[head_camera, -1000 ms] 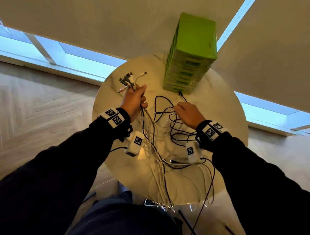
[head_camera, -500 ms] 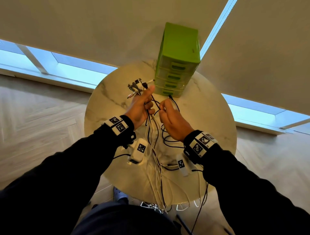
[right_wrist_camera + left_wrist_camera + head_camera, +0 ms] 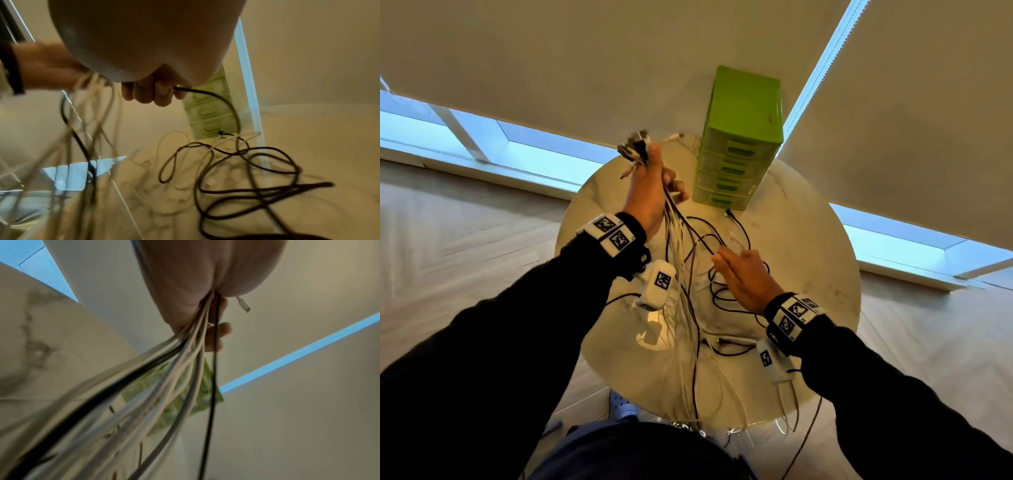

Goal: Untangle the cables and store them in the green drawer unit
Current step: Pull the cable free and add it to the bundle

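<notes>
My left hand (image 3: 650, 185) is raised above the round marble table (image 3: 808, 246) and grips a bundle of white and black cables (image 3: 678, 260) near their plug ends (image 3: 635, 147); the bundle (image 3: 180, 369) hangs down past the table's front edge. My right hand (image 3: 743, 277) is lower and to the right, with its fingers curled round a black cable (image 3: 207, 94) that loops on the tabletop (image 3: 257, 170). The green drawer unit (image 3: 739, 144) stands at the table's far side with its drawers closed.
A black plug end (image 3: 727, 213) lies just in front of the drawer unit. Cable ends (image 3: 726, 431) dangle over the near edge toward the wooden floor (image 3: 465, 240). Beige blinds and low windows run behind the table.
My left hand has risen higher with the cable bundle. My right hand has drawn back down and to the right, away from the left, pulling a black cable.
</notes>
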`<state>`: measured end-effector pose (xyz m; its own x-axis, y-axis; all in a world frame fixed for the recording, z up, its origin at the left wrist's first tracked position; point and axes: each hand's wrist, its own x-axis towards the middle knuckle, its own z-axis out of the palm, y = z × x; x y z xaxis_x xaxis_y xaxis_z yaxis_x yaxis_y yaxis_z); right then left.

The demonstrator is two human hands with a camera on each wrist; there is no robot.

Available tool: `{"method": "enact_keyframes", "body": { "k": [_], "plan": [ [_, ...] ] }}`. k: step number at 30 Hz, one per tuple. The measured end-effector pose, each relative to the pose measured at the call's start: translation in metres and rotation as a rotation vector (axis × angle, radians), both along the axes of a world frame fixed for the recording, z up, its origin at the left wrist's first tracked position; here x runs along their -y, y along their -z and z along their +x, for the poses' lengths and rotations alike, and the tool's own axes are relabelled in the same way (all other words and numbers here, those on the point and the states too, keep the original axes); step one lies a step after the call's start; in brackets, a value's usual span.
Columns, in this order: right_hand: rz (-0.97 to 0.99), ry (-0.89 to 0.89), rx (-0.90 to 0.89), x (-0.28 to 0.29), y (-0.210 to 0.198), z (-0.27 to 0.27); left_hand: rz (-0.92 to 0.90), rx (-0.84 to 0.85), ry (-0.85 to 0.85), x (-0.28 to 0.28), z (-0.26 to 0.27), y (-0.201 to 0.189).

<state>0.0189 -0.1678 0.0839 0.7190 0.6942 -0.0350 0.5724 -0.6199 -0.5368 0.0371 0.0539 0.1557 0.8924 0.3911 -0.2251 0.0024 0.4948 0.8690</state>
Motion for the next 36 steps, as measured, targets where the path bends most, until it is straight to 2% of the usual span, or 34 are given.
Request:
{"method": "enact_keyframes", "body": {
  "k": [4, 6, 8, 10, 12, 14, 16, 20, 24, 26, 30, 36],
  "plan": [
    [-0.032, 0.084, -0.038, 0.034, 0.015, 0.007, 0.035, 0.037, -0.101, -0.032, 0.007, -0.029],
    [-0.219, 0.098, -0.06, 0.042, 0.014, 0.016, 0.105, 0.04, -0.098, -0.039, 0.004, -0.033],
    [-0.36, 0.147, -0.007, 0.038, 0.008, 0.031, 0.162, 0.038, -0.067, -0.033, -0.001, -0.03],
    [-0.288, 0.253, 0.063, 0.024, -0.003, 0.046, 0.233, 0.001, 0.005, -0.016, -0.006, -0.022],
    [-0.074, 0.317, 0.07, 0.001, -0.018, 0.054, 0.322, -0.071, 0.1, 0.005, -0.011, -0.006],
    [0.087, 0.298, 0.091, -0.026, -0.034, 0.053, 0.417, -0.158, 0.181, 0.022, -0.014, 0.012],
    [0.126, 0.218, 0.145, -0.046, -0.043, 0.046, 0.464, -0.228, 0.236, 0.033, -0.014, 0.02],
    [0.12, 0.078, 0.186, -0.054, -0.038, 0.033, 0.262, -0.234, 0.232, 0.04, -0.006, 0.017],
    [0.136, 0.002, 0.259, -0.042, -0.037, 0.026, 0.175, -0.19, 0.051, 0.042, 0.003, 0.005],
    [0.054, -0.031, 0.299, -0.032, -0.033, 0.02, 0.139, -0.133, -0.021, 0.035, 0.008, -0.002],
    [-0.085, -0.042, 0.182, 0.004, -0.014, 0.024, -0.108, -0.029, -0.079, 0.01, 0.014, -0.024],
    [-0.424, 0.039, 0.069, 0.073, 0.002, 0.051, -0.039, 0.073, -0.211, -0.038, 0.014, -0.058]
  ]
}}
